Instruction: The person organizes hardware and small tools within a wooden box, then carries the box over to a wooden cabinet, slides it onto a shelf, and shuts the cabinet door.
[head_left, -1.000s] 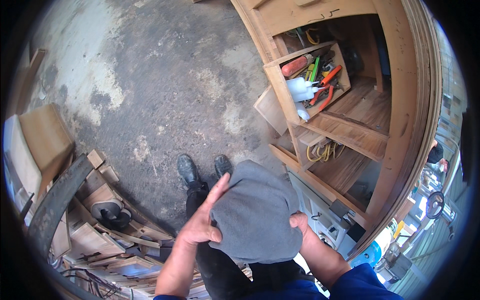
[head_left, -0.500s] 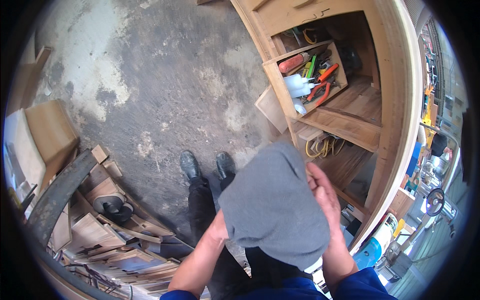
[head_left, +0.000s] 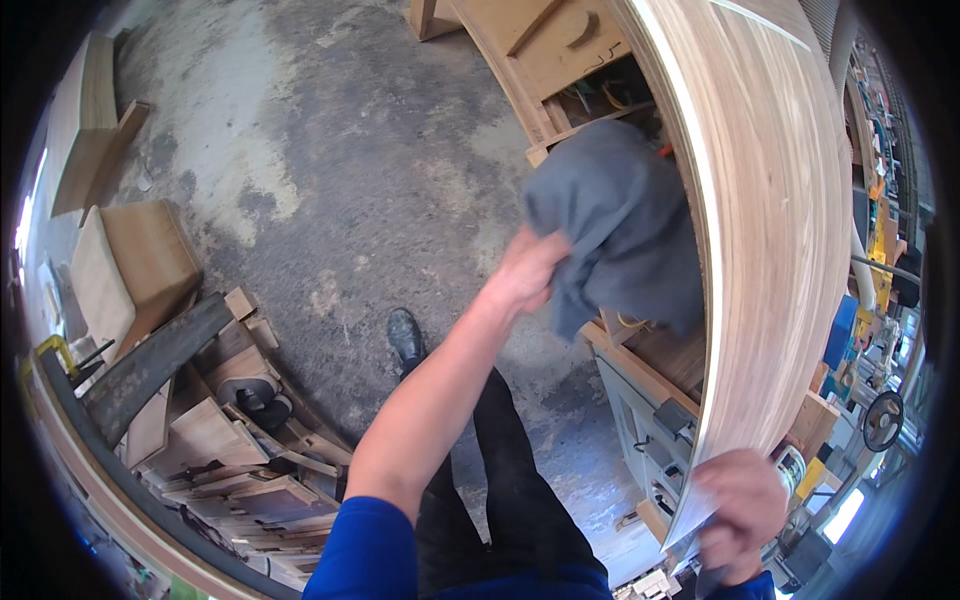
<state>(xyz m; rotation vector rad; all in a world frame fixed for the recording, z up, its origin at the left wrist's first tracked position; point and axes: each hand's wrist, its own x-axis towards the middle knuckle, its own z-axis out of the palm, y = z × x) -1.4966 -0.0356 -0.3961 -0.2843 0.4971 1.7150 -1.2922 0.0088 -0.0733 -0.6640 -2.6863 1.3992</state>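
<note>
A grey cloth [head_left: 625, 225] hangs in loose folds from my left hand [head_left: 533, 268], whose fingers are closed on its near-left edge. The cloth is in front of the wooden cabinet opening and covers most of what lies inside. My right hand [head_left: 740, 505] is over the near corner of the wood-grain panel [head_left: 770, 220], blurred, with its fingers curled. A small dark thing shows just below that hand; what it is, and whether the fingers hold it, is not clear.
Behind the cloth stands the wooden cabinet [head_left: 560, 45]. Stacked wood offcuts [head_left: 245, 500] and a dark curved bar [head_left: 155, 365] lie at the lower left. A wooden box-shaped piece [head_left: 150, 260] sits on the concrete floor [head_left: 330, 150]. Machinery with a handwheel [head_left: 882, 420] is at far right.
My left hand has carried the cloth forward and right, toward the cabinet. My right hand has left the cloth and moved back and right. The wood-grain panel has come into view.
</note>
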